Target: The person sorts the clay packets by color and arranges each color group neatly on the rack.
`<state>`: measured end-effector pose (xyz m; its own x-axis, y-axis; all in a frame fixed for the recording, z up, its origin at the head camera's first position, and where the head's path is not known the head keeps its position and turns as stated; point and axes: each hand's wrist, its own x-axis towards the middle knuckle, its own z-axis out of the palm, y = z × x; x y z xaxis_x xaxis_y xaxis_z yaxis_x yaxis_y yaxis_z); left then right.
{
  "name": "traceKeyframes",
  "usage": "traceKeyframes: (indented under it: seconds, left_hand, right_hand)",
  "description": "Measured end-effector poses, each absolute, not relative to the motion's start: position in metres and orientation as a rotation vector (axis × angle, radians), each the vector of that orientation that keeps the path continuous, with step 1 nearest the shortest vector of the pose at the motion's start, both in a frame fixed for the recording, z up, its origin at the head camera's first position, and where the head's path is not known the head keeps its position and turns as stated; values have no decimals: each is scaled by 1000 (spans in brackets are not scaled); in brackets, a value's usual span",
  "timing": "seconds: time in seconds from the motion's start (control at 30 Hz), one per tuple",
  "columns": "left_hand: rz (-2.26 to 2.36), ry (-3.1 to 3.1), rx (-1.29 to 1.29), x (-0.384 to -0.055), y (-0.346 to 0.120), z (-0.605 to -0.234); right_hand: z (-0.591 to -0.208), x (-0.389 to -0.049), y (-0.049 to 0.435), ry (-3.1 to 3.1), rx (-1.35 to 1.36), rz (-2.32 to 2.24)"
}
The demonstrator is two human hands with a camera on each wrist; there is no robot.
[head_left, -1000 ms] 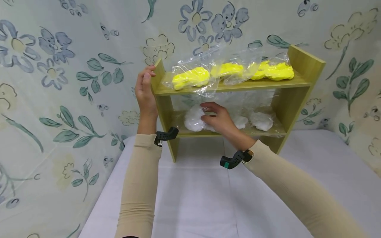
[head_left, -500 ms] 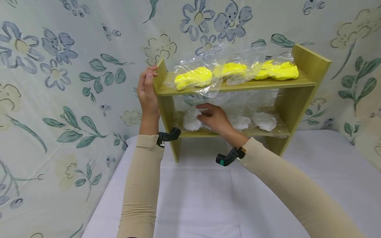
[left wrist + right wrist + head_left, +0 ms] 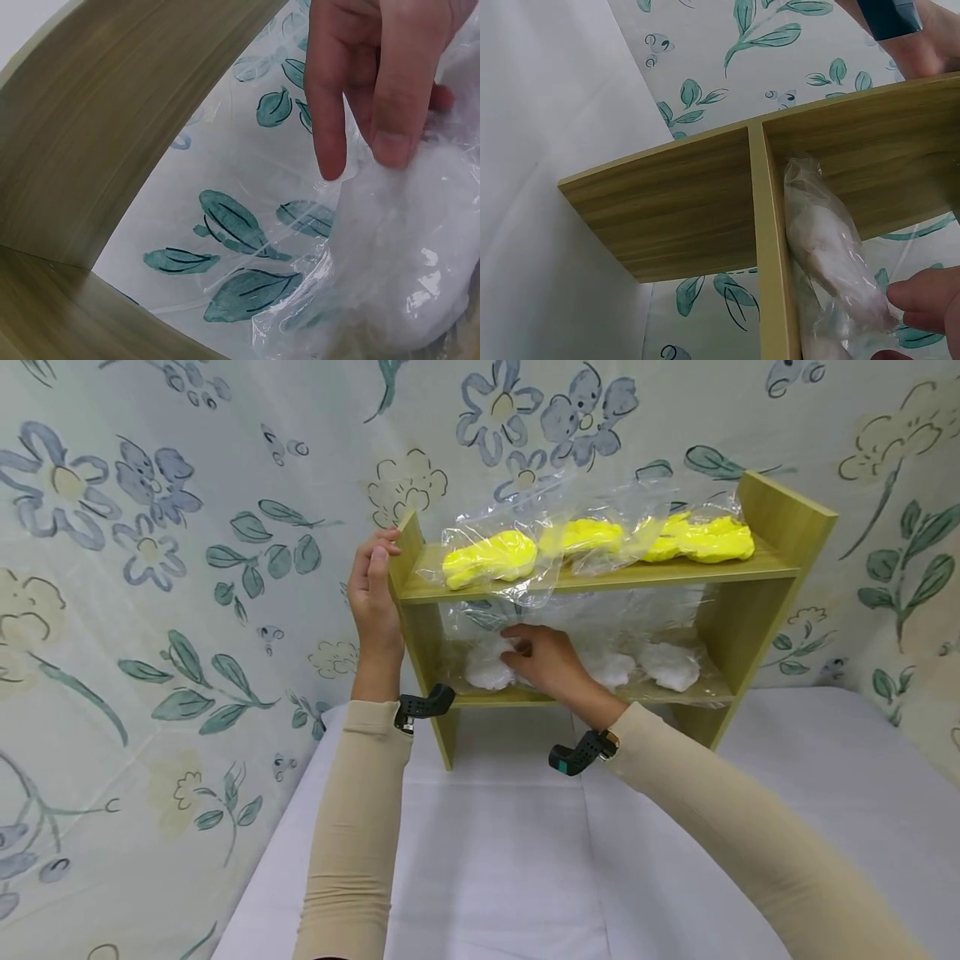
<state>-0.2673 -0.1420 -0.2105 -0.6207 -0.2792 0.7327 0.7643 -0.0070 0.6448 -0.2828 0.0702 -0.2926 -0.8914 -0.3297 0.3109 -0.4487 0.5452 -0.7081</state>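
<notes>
A two-tier wooden shelf (image 3: 600, 578) stands against the patterned cloth. My left hand (image 3: 375, 597) holds the upper part of its left side panel, fingertips at the panel's edge. My right hand (image 3: 551, 660) reaches into the lower tier. There its thumb and forefinger are spread, touching the leftmost clear bag of white soft material (image 3: 489, 664). In the left wrist view, one fingertip rests on the bag top (image 3: 409, 247) while another finger hangs beside it. The right wrist view shows the fingertips close to the bag's end (image 3: 829, 255), a gap between them.
More bagged white lumps (image 3: 667, 666) lie on the lower tier to the right. Along the upper tier sit bagged yellow lumps (image 3: 491, 558), one bag overhanging the front. A white cloth (image 3: 510, 860) covers the table below. The right side panel (image 3: 783, 552) bounds the shelf.
My right hand has shifted slightly left, and its fingers now lie lower against the leftmost white bag. The left hand keeps its hold on the shelf. The view has turned slightly.
</notes>
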Motion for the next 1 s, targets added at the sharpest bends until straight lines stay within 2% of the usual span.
traceKeyframes:
  seconds: [0.3,0.7,0.87,1.0]
  left_hand:
    - [-1685,-1563,-498,-266,-145,-216]
    - [-1763,-1566,-568,-260,-154,-220]
    - [-1669,-1655,-627,-246,-159,-223]
    - [-1511,-1782,-605,-222,-164,-224]
  right_hand:
    - [-289,-268,88,-2592,654,1148]
    - [-268,-208,139,-2477,729,1001]
    - [-266,-183,165,-2435,686,917]
    - [-263,-161,181,-2413,648,851]
